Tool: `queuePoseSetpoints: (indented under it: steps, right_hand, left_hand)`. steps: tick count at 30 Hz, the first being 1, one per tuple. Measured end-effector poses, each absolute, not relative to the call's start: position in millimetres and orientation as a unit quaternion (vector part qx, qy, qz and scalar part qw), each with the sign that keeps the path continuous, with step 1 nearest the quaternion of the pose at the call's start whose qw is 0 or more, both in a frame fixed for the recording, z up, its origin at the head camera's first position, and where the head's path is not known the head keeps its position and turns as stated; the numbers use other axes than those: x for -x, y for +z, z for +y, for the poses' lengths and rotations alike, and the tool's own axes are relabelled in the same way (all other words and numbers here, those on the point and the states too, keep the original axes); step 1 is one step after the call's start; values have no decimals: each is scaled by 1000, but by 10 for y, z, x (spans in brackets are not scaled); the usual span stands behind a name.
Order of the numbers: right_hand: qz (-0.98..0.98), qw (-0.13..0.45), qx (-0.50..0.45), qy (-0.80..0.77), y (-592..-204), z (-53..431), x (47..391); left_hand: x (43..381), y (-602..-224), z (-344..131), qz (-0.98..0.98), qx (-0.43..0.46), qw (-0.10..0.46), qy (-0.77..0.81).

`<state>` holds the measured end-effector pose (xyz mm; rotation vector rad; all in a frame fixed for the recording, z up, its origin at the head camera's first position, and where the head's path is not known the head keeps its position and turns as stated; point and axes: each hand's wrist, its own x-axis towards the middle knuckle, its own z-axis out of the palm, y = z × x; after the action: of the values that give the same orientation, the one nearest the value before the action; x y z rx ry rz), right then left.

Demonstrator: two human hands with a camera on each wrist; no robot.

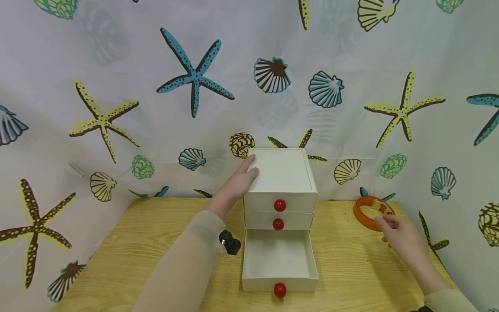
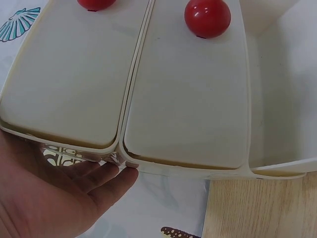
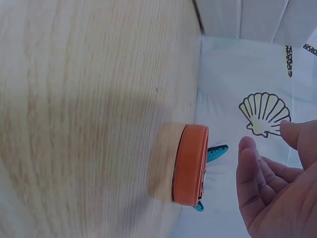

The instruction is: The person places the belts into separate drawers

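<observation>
A small white drawer cabinet [image 1: 282,171] with red round knobs stands in the middle of the table. Its bottom drawer [image 1: 278,255] is pulled out with nothing inside, and the two drawers above are closed. My left hand [image 1: 242,180] rests against the cabinet's left side near the top; in the left wrist view its fingers [image 2: 111,186] lie along that side. On the right lies a coiled orange belt [image 1: 363,216] with a gold-coloured buckle. My right hand [image 1: 405,238] hovers just in front of the belt, fingers loosely bent and holding nothing.
The wooden table [image 1: 167,234] reaches to a white curtain [image 1: 234,117] printed with starfish and shells, which hangs behind and along both sides. A small black device [image 1: 230,242] sits at my left sleeve's cuff.
</observation>
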<state>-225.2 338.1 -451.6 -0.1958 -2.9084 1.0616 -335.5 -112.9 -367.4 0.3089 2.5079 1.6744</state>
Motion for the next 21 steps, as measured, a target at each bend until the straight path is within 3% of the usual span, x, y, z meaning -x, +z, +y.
queuePoseSetpoints:
  steps: [21]
  right_hand:
    - [-943,81,77,313,-4629,3616,2523]
  left_hand:
    - [3373,-3680,-1136,830,-101,54,546]
